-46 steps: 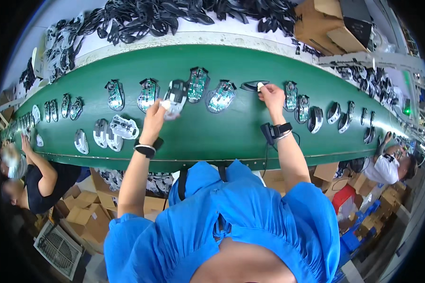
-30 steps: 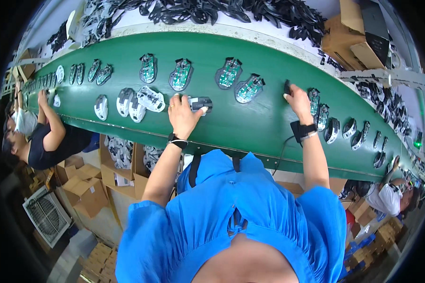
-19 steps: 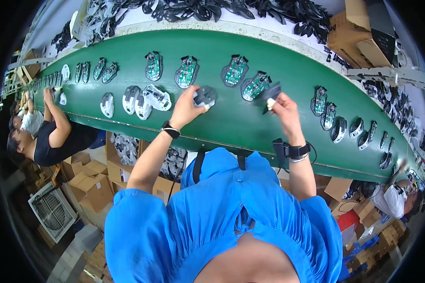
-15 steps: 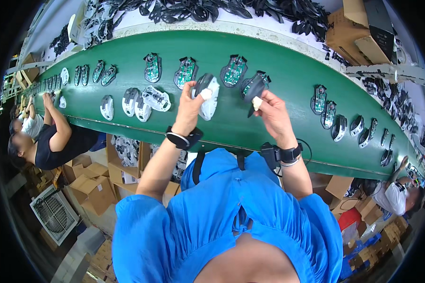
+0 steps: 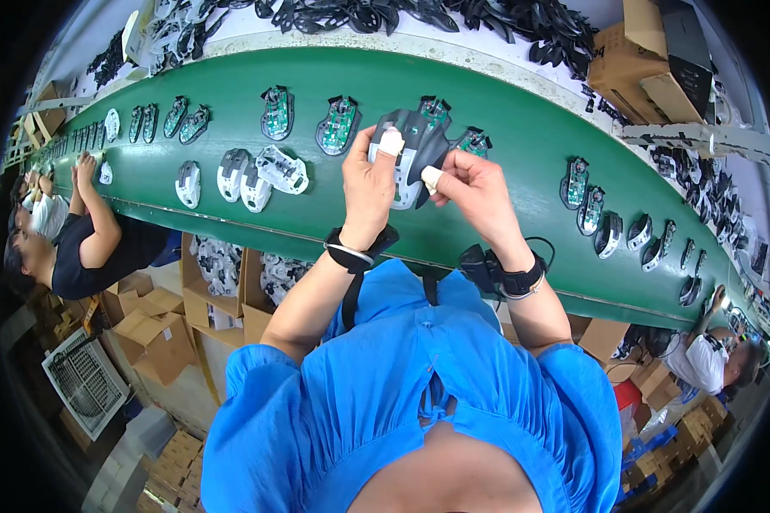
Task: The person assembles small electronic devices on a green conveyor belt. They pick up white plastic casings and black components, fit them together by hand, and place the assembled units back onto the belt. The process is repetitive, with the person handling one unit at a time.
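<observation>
Over the green conveyor belt [image 5: 505, 214], my two hands come together on one mouse. My left hand [image 5: 366, 190] is closed around a grey-and-white mouse shell [image 5: 404, 167], its taped thumb on the top. A dark curved cover piece [image 5: 437, 150] is pinched in my right hand [image 5: 483, 192] and held against the shell's right side; whether it is seated I cannot tell. Behind them lie mouse bases with green circuit boards, one [image 5: 435, 109] partly hidden by the held parts, another [image 5: 338, 126] further left. White-and-grey mouse shells [image 5: 232, 176] lie left of my left hand.
Piles of black plastic parts [image 5: 565, 34] line the ledge beyond the belt, with a cardboard carton [image 5: 626, 64] at the back right. More mice [image 5: 609, 235] lie to the right. Co-workers sit at left [image 5: 81, 256] and far right [image 5: 706, 363]. Open boxes [image 5: 154, 338] stand below.
My hands, apart before, have come together: the shell moved right and turned, and the dark cover moved left against it.
</observation>
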Motion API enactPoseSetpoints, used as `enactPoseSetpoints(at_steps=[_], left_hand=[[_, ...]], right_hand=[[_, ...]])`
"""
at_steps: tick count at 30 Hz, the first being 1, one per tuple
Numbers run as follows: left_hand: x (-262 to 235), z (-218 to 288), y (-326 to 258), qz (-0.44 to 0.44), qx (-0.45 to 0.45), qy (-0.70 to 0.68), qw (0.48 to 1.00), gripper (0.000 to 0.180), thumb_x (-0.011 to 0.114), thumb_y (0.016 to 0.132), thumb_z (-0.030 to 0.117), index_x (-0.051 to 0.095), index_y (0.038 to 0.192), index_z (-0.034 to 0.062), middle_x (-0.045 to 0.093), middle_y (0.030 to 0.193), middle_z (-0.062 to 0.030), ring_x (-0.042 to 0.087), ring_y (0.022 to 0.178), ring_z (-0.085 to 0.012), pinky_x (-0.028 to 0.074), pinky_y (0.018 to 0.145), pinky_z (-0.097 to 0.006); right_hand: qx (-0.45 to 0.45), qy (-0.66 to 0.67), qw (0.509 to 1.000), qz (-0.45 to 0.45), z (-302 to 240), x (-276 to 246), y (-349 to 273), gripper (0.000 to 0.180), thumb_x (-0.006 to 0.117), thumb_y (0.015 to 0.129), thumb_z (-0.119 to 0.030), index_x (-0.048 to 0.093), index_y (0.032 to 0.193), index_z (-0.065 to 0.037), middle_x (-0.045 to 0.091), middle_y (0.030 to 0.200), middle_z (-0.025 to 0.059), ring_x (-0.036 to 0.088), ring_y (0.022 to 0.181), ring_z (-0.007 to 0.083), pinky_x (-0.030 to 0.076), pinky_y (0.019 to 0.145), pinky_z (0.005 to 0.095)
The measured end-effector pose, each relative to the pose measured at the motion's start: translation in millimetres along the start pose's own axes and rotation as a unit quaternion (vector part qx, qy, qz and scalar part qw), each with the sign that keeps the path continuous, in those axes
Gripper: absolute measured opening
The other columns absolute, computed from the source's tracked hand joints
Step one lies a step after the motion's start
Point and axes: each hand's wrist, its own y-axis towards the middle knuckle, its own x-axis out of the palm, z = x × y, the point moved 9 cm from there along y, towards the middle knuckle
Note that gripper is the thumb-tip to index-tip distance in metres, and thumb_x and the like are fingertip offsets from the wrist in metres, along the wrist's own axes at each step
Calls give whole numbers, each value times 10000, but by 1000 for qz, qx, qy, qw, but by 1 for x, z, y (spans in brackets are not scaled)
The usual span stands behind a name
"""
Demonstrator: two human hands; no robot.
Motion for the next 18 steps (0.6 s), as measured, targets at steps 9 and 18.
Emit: enactPoseSetpoints(at_steps=[9,18], left_hand=[[9,-19,1,-36,-160,-99,982,414,608,934,284,513,1168,-44,621,944,-58,582,792,-89,473,647,-234],[29,8,-17,-194,-86,-18,977,664,773,691,-4,439,1265,-5,577,1102,-66,583,991,-139,511,828,-288]], right_hand=[[101,202,974,-2,22,4,11,114,692,847,-106,614,871,-26,668,817,19,629,724,96,521,644,233],[-29,302,953,22,3,2,12,81,689,833,-26,617,869,-30,672,835,29,627,763,85,515,702,230]])
